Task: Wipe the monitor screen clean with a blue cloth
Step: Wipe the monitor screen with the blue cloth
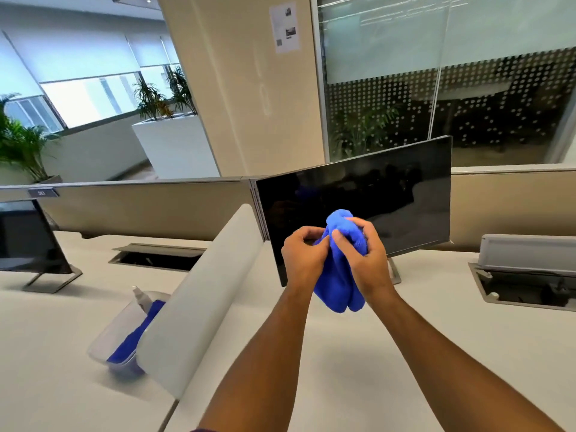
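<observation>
A dark, switched-off monitor (pixel 374 194) stands on the white desk, tilted, its screen facing me. In front of its lower left part I hold a bunched blue cloth (pixel 341 282) with both hands. My left hand (pixel 304 258) pinches the cloth's left side. My right hand (pixel 367 260) grips it from the right, thumb pressed into the fabric. The cloth hangs down between my wrists, a little short of the screen. Its top bulges above my fingers.
A white curved divider (pixel 199 307) runs along the desk's left side. Behind it lies a clear tray (pixel 109 335) with another blue cloth and a spray bottle (pixel 140 299). A second monitor (pixel 28 238) stands far left. An open cable box (pixel 526 275) sits at right.
</observation>
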Tool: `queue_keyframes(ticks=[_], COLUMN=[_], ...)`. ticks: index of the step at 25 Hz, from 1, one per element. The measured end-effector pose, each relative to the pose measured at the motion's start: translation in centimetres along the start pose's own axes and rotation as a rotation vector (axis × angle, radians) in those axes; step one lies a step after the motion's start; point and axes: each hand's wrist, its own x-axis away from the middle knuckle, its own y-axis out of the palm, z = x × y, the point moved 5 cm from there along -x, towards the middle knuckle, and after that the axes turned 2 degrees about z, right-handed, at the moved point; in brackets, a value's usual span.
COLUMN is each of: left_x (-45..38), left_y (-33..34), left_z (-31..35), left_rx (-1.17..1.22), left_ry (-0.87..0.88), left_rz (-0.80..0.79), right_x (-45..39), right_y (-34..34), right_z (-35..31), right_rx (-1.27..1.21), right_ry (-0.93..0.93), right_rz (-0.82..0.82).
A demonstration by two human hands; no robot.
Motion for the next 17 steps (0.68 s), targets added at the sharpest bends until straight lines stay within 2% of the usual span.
queue_keyframes(ticks=[4,9,11,14,17], left_x=[-2.9,-6.5,-8.8,-11.7,-12.3], left_y=[-1.2,-6.4,-7.7,-8.2,-8.1], left_z=[1.2,4.5,5.6,5.7,5.4], left_rx=[-0.148,-0.387,-0.447,-0.469,-0.389], left_ry=[0.19,0.477,0.462,0.304,0.247], left_rz=[-0.019,0.19,0.169,0.061,0.022], right_x=[-3.2,-6.4,-7.3,-7.8,-8.2], right_y=[3.2,7.2,9.4,12.4,13.9], right_z=[0.7,-1.7,-2.7,-4.1,-3.5], right_rx=[0.104,0.32,0.519,0.995,1.307], right_ry=[-0.08,-0.28,-0.389,-0.745,-0.888], right_rz=[-0.017,0.041,0.034,0.011,-0.114])
